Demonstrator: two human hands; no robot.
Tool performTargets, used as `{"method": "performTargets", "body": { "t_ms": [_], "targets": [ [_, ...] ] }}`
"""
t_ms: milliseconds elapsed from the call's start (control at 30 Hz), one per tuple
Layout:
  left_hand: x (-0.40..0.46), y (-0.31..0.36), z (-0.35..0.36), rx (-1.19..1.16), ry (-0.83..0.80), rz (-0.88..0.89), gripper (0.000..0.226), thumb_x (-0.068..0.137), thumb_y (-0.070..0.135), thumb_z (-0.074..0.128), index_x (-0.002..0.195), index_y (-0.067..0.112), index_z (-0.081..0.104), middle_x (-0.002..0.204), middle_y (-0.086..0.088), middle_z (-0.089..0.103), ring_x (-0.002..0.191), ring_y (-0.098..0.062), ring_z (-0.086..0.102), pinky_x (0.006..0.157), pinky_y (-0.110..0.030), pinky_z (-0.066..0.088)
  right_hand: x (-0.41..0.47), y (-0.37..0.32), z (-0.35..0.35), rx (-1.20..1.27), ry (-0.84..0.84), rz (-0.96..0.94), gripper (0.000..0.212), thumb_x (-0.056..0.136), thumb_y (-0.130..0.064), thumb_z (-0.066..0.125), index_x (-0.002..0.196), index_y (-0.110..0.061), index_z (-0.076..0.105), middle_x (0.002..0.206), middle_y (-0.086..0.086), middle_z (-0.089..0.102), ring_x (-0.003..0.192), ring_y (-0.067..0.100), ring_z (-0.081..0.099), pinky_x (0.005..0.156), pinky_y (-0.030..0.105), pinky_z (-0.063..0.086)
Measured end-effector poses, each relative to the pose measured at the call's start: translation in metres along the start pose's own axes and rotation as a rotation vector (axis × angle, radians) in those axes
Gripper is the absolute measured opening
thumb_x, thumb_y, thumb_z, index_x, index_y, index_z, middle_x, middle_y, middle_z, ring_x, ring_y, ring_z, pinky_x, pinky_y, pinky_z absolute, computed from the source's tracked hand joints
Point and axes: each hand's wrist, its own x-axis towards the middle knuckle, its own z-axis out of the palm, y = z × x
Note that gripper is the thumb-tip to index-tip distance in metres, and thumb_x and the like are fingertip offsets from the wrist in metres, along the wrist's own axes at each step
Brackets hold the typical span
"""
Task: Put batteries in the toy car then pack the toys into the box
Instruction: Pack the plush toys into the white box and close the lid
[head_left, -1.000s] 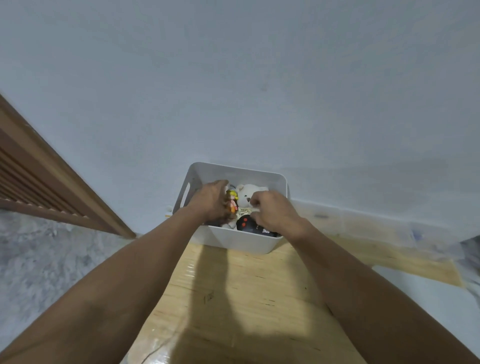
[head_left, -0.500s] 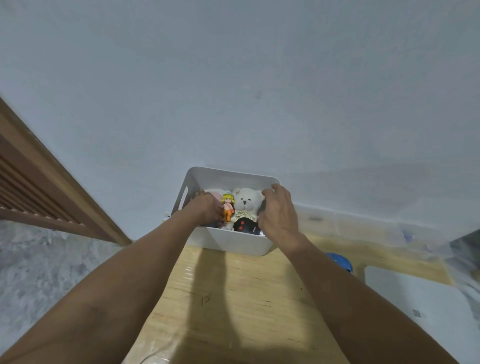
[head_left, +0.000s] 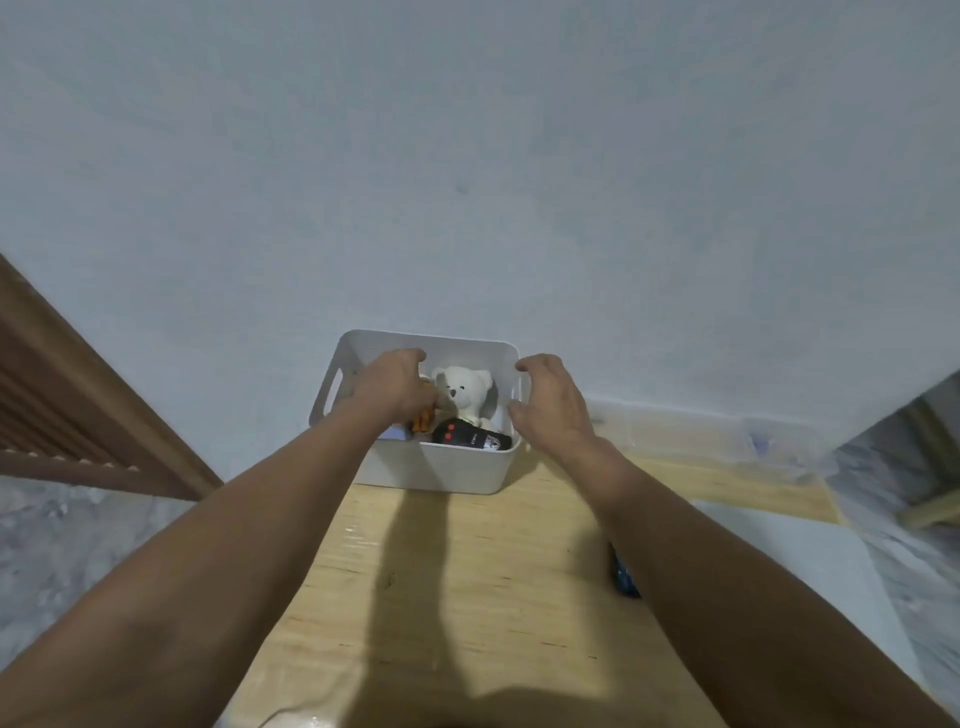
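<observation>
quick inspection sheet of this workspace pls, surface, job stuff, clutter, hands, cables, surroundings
surface: pale wooden tabletop under a clear glossy film, with the arms' shadows on it
job's things: white plastic storage box with side handle slots at the table's far edge; inside it a white plush teddy bear sitting upright, a black toy with red dots in front of it, and an orange figure partly hidden
clutter: small blue object, mostly hidden behind the right forearm
hands: left hand reaches into the box, fingers curled, its grip hidden; right hand beside the box's right wall, fingers spread
cables: nothing seen
surroundings: plain pale wall; brown slatted wooden panel at left
</observation>
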Motion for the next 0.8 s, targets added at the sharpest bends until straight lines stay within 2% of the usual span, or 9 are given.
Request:
{"method": "performTargets", "body": {
  "t_ms": [200, 300, 467, 633, 800],
  "targets": [
    [-0.023, 0.068, 0.016, -0.137, 0.086, 0.215, 0.041, 0.086, 0.025, 0.065, 0.126, 0.012, 0.062, 0.112, -0.002, 0.069, 0.097, -0.023, 0.065, 0.090, -0.032, 0.050, -0.022, 0.049, -0.035, 0.035, 0.010, 0.071, 0.049, 0.087, -0.023, 0.064, 0.132, -0.014, 0.048, 0.137, 0.005, 0.046, 0.123, 0.024, 0.050, 0.102, 0.039, 0.042],
    [-0.040, 0.106, 0.032, -0.157, 0.085, 0.315, 0.034, 0.087, 0.021, 0.063, 0.120, 0.010, 0.065, 0.104, -0.003, 0.071, 0.094, -0.024, 0.066, 0.087, -0.033, 0.051, -0.040, 0.084, -0.054, 0.024, 0.011, 0.127, 0.049, 0.087, -0.025, 0.065, 0.132, -0.014, 0.049, 0.134, 0.007, 0.049, 0.119, 0.024, 0.052, 0.099, 0.038, 0.045],
    [-0.063, 0.160, 0.073, -0.124, -0.065, 0.378, 0.039, 0.089, 0.027, 0.065, 0.124, 0.011, 0.062, 0.107, -0.002, 0.071, 0.100, -0.023, 0.065, 0.090, -0.031, 0.049, -0.076, 0.144, -0.084, -0.001, 0.021, 0.224, 0.048, 0.085, -0.024, 0.067, 0.129, -0.011, 0.053, 0.129, 0.009, 0.054, 0.114, 0.025, 0.056, 0.097, 0.034, 0.045],
    [-0.088, 0.200, 0.123, -0.091, -0.230, 0.372, 0.045, 0.088, 0.028, 0.067, 0.127, 0.007, 0.061, 0.111, -0.005, 0.069, 0.099, -0.020, 0.062, 0.082, -0.023, 0.044, -0.113, 0.202, -0.109, -0.011, -0.005, 0.346, 0.048, 0.082, -0.022, 0.068, 0.127, -0.009, 0.056, 0.127, 0.011, 0.059, 0.113, 0.026, 0.057, 0.095, 0.032, 0.045],
    [-0.109, 0.227, 0.172, -0.031, -0.379, 0.318, 0.052, 0.087, 0.024, 0.064, 0.134, 0.006, 0.054, 0.134, -0.012, 0.058, 0.118, -0.025, 0.056, 0.093, -0.029, 0.047, -0.145, 0.251, -0.123, -0.003, -0.022, 0.439, 0.050, 0.080, -0.023, 0.070, 0.126, -0.007, 0.057, 0.128, 0.010, 0.061, 0.117, 0.027, 0.057, 0.097, 0.031, 0.044]
  ]
}}
